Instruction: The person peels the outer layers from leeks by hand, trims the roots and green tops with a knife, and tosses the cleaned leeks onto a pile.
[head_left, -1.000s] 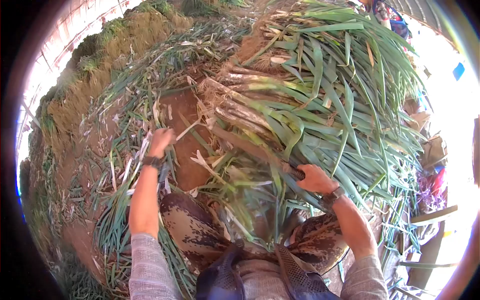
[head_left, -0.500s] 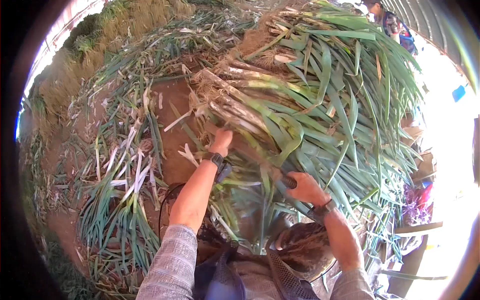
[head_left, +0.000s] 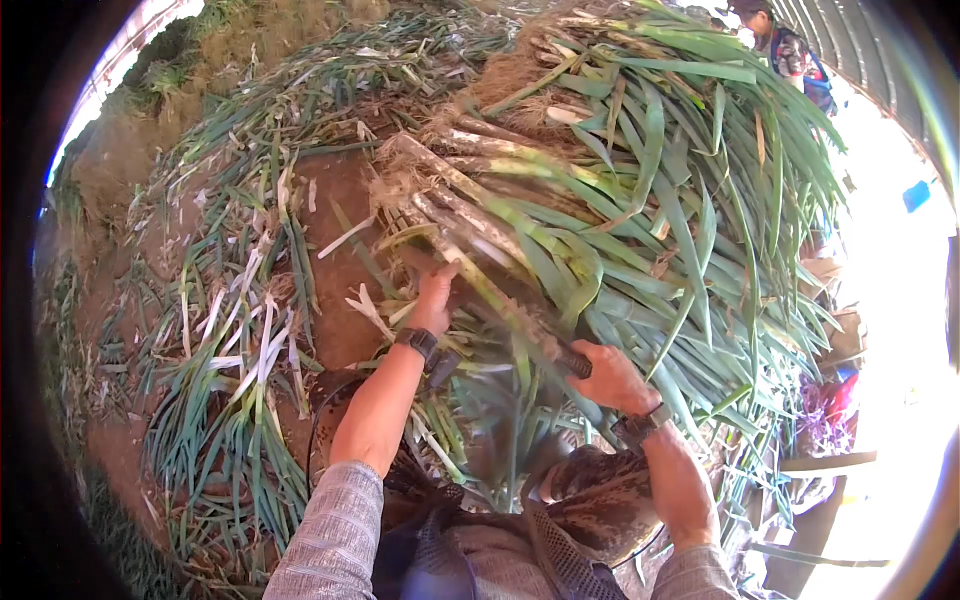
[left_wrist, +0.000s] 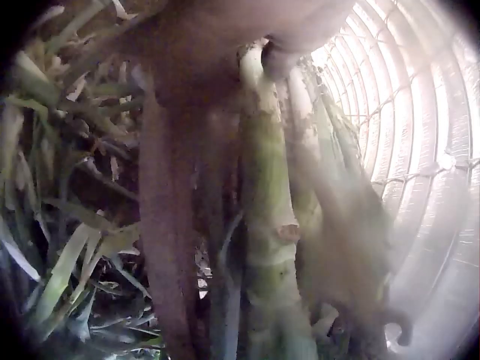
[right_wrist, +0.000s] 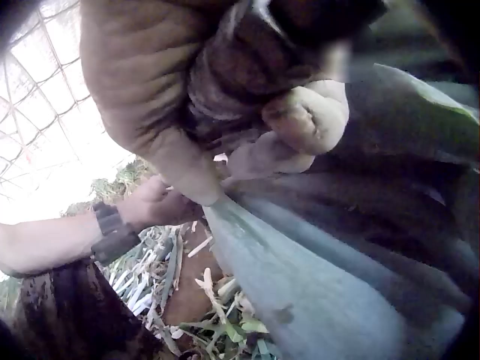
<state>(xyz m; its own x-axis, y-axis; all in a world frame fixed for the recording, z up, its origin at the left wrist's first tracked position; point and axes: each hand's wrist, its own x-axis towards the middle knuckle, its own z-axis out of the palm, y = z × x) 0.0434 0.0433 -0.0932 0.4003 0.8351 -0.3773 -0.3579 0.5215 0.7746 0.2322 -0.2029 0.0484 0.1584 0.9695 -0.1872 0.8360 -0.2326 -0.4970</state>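
Reddish-brown bare earth floor point(head_left: 340, 230) lies under an arched, translucent white tunnel roof point(left_wrist: 427, 150), and on it a person sits facing a large heap of leeks. One long, pale green and white leek stalk point(left_wrist: 266, 225), soiled with earth, sits at the near edge of that heap, just in front of the person's knees. The left hand point(head_left: 432, 300) has its fingers and thumb curled round this stalk, low on its pale part. Just to the right of it, the right hand point(head_left: 612, 378) is closed round the dark handle of a long tool point(head_left: 572, 362); the tool runs up and to the left toward the gripped stalk, but it is too blurred to tell whether the two touch. A black wristband point(head_left: 415, 342) sits on the left wrist. Beyond both hands the heap of leeks point(head_left: 640, 200) rises, roots and pale shafts pointing left, broad green leaves fanning out to the right. Loose trimmed leaves point(head_left: 240, 400), green and whitish, are strewn over the ground to the left. Mottled brown camouflage trousers point(head_left: 600, 500) cover the knees at the bottom. A second person point(head_left: 790, 45) in dark, patterned clothing stands behind the heap at the top right.
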